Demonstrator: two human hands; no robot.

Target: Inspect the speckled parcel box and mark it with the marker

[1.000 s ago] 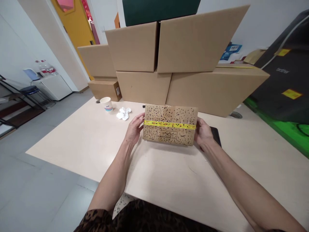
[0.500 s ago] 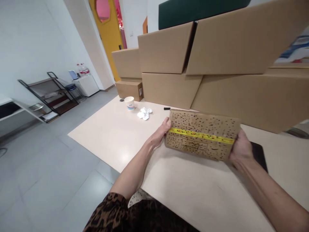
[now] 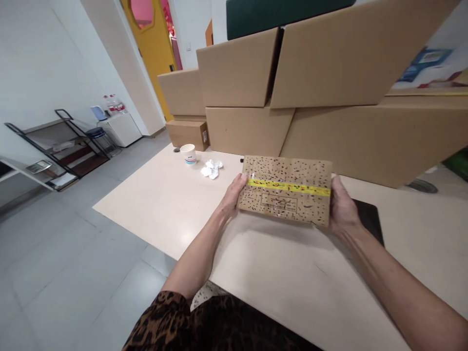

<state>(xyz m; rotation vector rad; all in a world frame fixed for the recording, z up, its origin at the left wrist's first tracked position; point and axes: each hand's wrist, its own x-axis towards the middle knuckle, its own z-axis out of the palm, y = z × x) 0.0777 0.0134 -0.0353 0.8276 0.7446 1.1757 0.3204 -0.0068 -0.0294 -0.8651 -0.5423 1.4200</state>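
Between my two hands is a brown cardboard box (image 3: 292,173) with dark specks, a strip of yellow tape across it and a small printed panel. My left hand (image 3: 236,191) grips its left end, thumb on the near face. At the opposite end my right hand (image 3: 344,204) is closed round the edge, its fingers partly hidden behind the box. The box is held tilted just above the white table (image 3: 146,204), with a shadow under it. A flat black object (image 3: 371,219) lies by my right wrist, mostly covered by it.
Large cardboard boxes (image 3: 248,131) are stacked along the table's back, a dark green one (image 3: 288,17) on top. A paper cup (image 3: 188,155) and crumpled white tissues (image 3: 212,169) sit at the back left. Beyond the table's left edge stands a black-framed cart (image 3: 69,146).
The view has shifted a little, so most things appear further left. Both hands still hold the cardboard box, which now covers most of a small black object behind it.
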